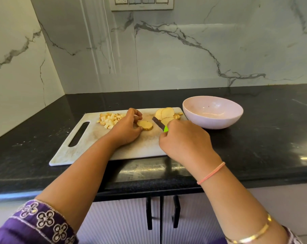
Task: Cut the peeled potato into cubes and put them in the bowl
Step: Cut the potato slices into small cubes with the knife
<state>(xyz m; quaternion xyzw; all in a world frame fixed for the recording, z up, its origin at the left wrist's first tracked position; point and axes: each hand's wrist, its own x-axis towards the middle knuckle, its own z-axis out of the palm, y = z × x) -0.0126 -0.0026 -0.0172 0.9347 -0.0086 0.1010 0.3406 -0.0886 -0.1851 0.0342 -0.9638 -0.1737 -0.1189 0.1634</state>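
Note:
A white cutting board lies on the black counter. In its middle sits a small stack of round potato slices, which my left hand pinches from the left between thumb and fingers. My right hand grips a knife with a green handle, its dark blade resting just right of the stack. A pile of potato cubes lies at the board's far left. More round slices lie at the far right corner. The pale pink bowl stands to the right of the board with nothing in it.
A marble wall rises behind the counter, with a switch panel at the top. The counter's front edge runs just below the board, with cabinet doors and black handles underneath.

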